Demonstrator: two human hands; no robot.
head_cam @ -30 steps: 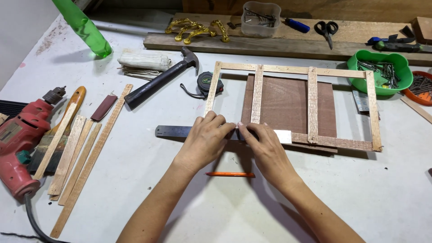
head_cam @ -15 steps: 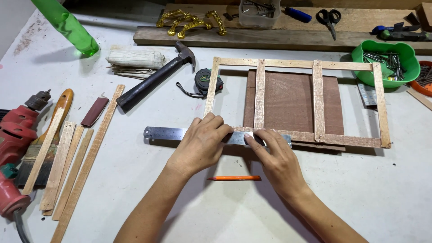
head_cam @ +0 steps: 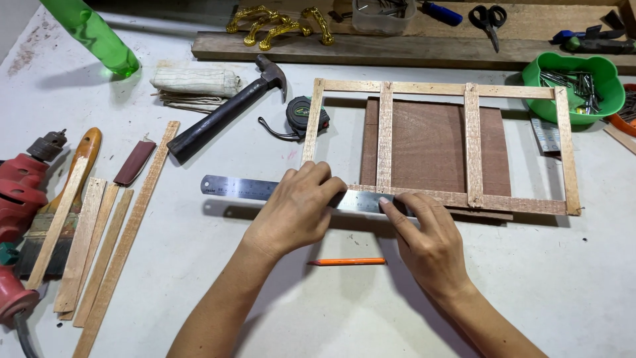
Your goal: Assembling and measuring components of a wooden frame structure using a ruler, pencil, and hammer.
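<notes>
Brushed steel ruler (head_cam: pixel 265 190), smooth with a dull sheen, pinned under bare hands. The frame (head_cam: pixel 472 142) is pale raw wood, grainy and matt, over a darker reddish-brown board (head_cam: pixel 427 146), smooth-faced. Glossy orange pencil (head_cam: pixel 348 262) on the chalky, scuffed white tabletop (head_cam: pixel 563 285). Hammer (head_cam: pixel 225 113): dark worn handle, dull metal head. Shiny green plastic bowl (head_cam: pixel 596 69).

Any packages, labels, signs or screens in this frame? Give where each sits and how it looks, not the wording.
No screens or signs.
Clear plastic box: top centre on the plank, rectangular, see-through, small hardware inside.
Printed card: right, beside the green tray, small pale rectangle, partly under the wooden frame.
Tape measure: left of the frame, round, black, green and yellow label on its face.
Steel ruler: under the left hand, printed graduations.
</notes>
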